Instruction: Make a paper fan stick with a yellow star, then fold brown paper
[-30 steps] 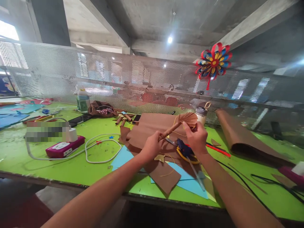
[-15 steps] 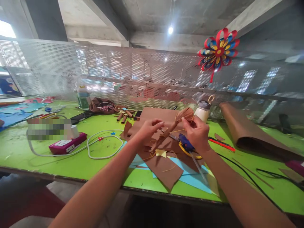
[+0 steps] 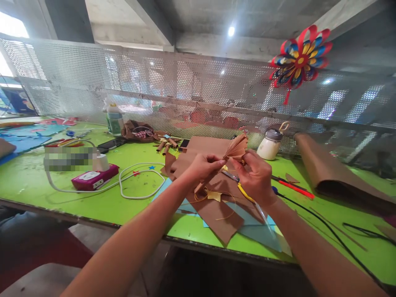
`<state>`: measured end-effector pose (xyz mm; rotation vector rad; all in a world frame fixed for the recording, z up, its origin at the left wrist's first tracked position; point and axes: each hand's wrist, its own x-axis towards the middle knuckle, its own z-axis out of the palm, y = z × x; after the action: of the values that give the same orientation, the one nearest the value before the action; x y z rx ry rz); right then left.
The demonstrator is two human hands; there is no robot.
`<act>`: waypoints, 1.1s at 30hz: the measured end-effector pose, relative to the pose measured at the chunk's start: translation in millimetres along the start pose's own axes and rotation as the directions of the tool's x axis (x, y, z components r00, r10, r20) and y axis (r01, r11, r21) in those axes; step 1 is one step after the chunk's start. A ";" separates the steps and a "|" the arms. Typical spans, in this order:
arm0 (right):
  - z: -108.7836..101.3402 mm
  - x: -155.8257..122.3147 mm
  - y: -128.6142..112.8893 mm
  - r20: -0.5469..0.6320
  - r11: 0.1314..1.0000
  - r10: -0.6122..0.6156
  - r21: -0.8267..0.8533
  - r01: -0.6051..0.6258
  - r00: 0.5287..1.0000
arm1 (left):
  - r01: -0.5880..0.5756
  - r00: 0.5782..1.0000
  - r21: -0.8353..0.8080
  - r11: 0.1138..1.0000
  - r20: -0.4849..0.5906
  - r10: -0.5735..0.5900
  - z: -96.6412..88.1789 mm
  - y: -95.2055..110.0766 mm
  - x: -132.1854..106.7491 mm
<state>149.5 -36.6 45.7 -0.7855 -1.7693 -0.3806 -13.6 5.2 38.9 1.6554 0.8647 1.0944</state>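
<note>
The green tabletop (image 3: 93, 206) runs the whole width of the room in front of this person, backed by a perforated metal screen (image 3: 185, 90). Off to the right lies a long brown paper roll (image 3: 328, 169), and loose brown sheets (image 3: 216, 210) are spread under the arms, overlapping blue ones. A red, blue and yellow paper pinwheel (image 3: 300, 57) hangs on the screen, and a white bottle (image 3: 269, 145) stands below it, near the far edge.

Both hands are raised just above the sheets, close together. The left hand (image 3: 202, 165) has its grip pinched around the neck of a pleated paper fan (image 3: 236, 147), whose rolled stem pokes out beneath the fist. The right hand (image 3: 255, 177) has its grip closed on the fan's gathered base, fingertips meeting the left's. A small yellow star (image 3: 214, 195) sits on the sheet below, amid strands of thin yellow thread.

That fan looks featherlight and easily crushed — the pleats would flatten under any squeeze. The firm part is the rolled stem and the bound neck, so I'd hold it there.
</note>
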 end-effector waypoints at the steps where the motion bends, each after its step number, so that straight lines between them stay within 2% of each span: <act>1: -0.1 -0.5 -1.4 0.005 1.000 -0.018 0.023 0.018 1.000 | -0.009 1.000 0.001 1.000 -0.017 0.009 0.7 -0.7 0.2; 7: 3.3 -5.7 -6.4 0.050 0.997 -0.048 0.066 0.045 0.998 | -0.068 0.992 0.026 0.997 -0.106 0.070 3.1 -1.0 0.2; 11: 8.7 -10.0 -6.8 0.106 0.991 -0.090 0.112 0.078 0.990 | -0.072 0.986 0.011 0.997 -0.148 0.073 4.0 -1.0 -0.5; 19: 18.8 -14.7 -9.1 0.108 0.980 -0.095 0.186 0.074 0.990 | -0.052 0.984 -0.090 0.995 -0.172 0.036 6.7 0.6 -0.5; 23: 21.9 -16.3 -6.8 0.113 0.975 -0.087 0.212 0.061 0.990 | -0.007 0.994 -0.177 0.984 -0.108 -0.013 3.1 -2.3 0.6; 28: 14.6 -13.4 -13.9 0.135 0.981 -0.068 0.191 0.041 0.988 | 0.113 0.994 -0.341 0.933 0.039 -0.106 -8.6 -6.7 0.0; 30: 6.9 -10.0 -18.7 0.138 0.980 -0.033 0.198 0.005 0.990 | 0.137 0.989 -0.405 0.904 0.101 -0.105 -14.0 -6.9 -1.0; 33: -3.4 -4.0 -18.0 0.084 0.958 0.073 0.270 -0.093 0.994 | 0.128 0.983 -0.495 0.859 0.181 -0.042 -19.6 -6.8 -2.3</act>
<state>140.5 -53.0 45.3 -0.6797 -1.8026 -0.0485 -33.1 11.5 35.0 1.2304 0.4800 1.0007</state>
